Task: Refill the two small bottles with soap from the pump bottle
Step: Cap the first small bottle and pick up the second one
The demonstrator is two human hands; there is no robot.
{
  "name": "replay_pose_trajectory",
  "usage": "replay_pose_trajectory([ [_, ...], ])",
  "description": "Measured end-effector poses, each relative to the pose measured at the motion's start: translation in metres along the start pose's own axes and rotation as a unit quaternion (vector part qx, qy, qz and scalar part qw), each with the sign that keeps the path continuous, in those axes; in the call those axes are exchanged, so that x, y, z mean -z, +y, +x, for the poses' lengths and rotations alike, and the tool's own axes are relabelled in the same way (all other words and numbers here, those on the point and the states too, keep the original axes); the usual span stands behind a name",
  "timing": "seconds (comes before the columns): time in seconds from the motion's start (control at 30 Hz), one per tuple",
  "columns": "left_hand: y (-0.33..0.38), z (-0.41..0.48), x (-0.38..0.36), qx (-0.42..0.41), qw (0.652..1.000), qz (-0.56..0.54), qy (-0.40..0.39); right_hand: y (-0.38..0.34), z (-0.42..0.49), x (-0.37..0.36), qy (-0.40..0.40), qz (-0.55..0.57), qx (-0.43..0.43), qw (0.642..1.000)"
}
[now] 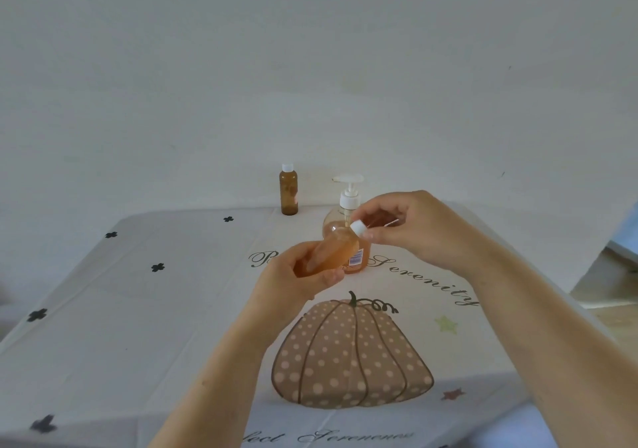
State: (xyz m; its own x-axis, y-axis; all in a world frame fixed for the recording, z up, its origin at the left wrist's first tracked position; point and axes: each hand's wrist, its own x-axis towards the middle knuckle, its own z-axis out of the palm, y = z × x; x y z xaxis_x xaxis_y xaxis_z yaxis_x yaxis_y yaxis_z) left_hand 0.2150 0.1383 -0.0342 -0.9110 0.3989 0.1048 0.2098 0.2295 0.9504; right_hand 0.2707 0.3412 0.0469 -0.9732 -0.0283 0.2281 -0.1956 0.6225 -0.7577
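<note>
The left hand [297, 275] grips a small clear plastic bottle of orange soap [336, 250], tilted with its neck toward two o'clock. The right hand [414, 230] pinches its white screw cap [358, 228]. Just behind stands the clear pump bottle of orange soap [349, 199]. At its ten o'clock, a small amber bottle with a white cap [289, 192] stands upright on the pumpkin-print tablecloth [172, 309].

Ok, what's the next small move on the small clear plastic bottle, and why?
Probably twist the white cap with the right hand while the left hand steadies the small clear bottle: fingers pinch the cap on its neck. The bottle looks orange inside, so this may be tightening, not opening.
</note>
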Motion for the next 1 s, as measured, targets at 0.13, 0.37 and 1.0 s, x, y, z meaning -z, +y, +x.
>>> replay_pose_trajectory([
  [0.13, -0.001, -0.001, 0.001, -0.005, 1.000, 0.001, -0.009, -0.003, 0.007, -0.005, -0.025, -0.042, -0.038, 0.998],
  [0.37, -0.003, -0.001, 0.003, -0.006, 1.000, 0.017, -0.005, -0.004, 0.005, -0.005, -0.021, -0.047, -0.068, 0.996],
  [1.0, 0.002, -0.002, 0.006, 0.009, 0.999, 0.034, -0.025, 0.001, 0.002, -0.013, -0.062, -0.061, -0.062, 0.994],
])
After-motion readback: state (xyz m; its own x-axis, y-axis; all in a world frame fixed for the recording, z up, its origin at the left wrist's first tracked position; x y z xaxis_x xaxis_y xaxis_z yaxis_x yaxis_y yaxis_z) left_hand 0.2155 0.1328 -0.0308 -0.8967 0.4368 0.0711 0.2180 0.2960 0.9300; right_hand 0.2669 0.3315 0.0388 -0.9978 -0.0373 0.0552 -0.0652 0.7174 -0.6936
